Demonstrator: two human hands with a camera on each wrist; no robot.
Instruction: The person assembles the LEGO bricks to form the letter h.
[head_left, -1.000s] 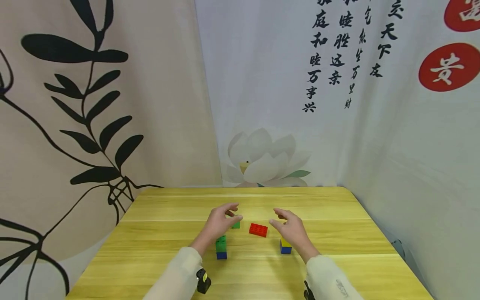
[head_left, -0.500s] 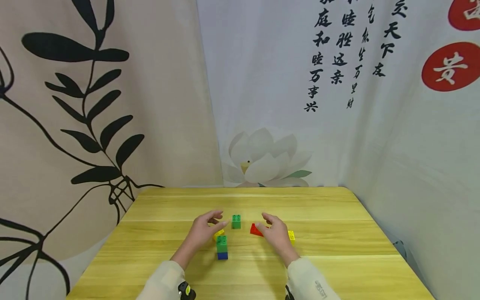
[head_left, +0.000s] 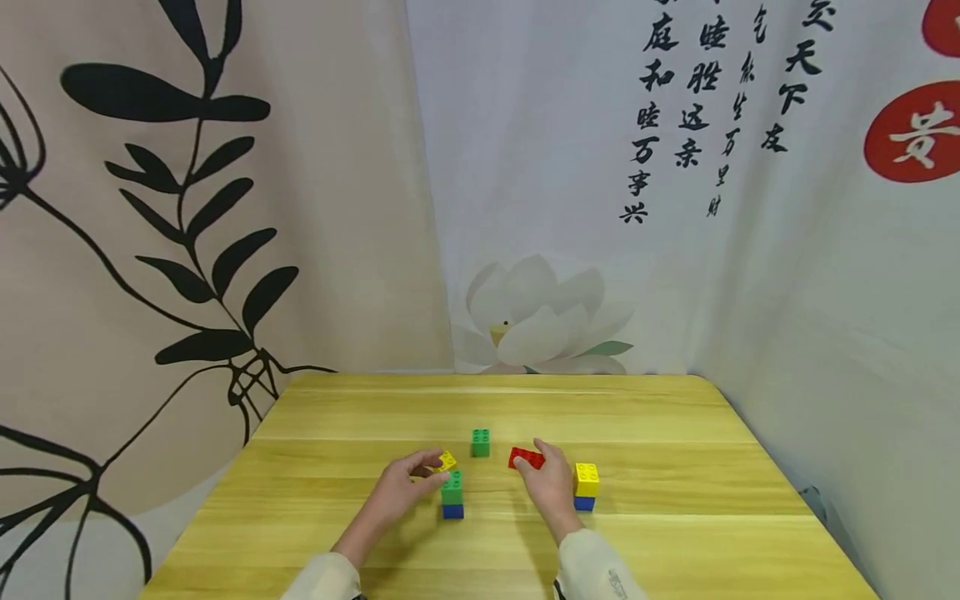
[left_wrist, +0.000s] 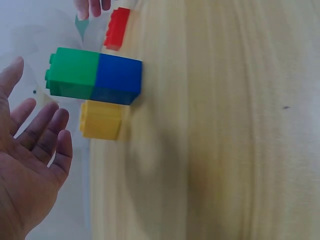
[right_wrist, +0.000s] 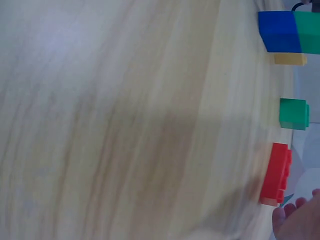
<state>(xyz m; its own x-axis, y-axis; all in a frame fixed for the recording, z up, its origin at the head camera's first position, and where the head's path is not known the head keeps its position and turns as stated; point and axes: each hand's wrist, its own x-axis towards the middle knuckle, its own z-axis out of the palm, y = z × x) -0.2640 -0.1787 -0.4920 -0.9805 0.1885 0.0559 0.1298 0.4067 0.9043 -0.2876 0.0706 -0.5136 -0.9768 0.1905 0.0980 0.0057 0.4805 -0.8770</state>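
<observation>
My left hand (head_left: pixel 397 493) hovers beside a stack of a green toy brick (head_left: pixel 452 485) on a blue brick (head_left: pixel 453 512). Its fingers are relaxed; the left wrist view shows the palm holding nothing, apart from the bricks. Just behind that stack lies a yellow brick (left_wrist: pixel 101 121), partly covered by the left fingertips in the head view. My right hand (head_left: pixel 551 487) is over the near right side of a red brick (head_left: pixel 525 457), thumb and fingers spread loosely. In the right wrist view its fingertips (right_wrist: pixel 280 215) sit close past the red brick's end.
A single green brick (head_left: pixel 480 443) stands behind and between the hands. To the right of the right hand is a yellow brick (head_left: pixel 587 478) on a blue brick (head_left: pixel 584 503). All stand on a wooden table (head_left: pixel 660 550) with a printed curtain (head_left: pixel 360 208) behind it.
Both hands have drawn back toward the near side and shifted left, the right one from the yellow-and-blue stack to the red brick. The single green brick and yellow-and-blue stack came into full view.
</observation>
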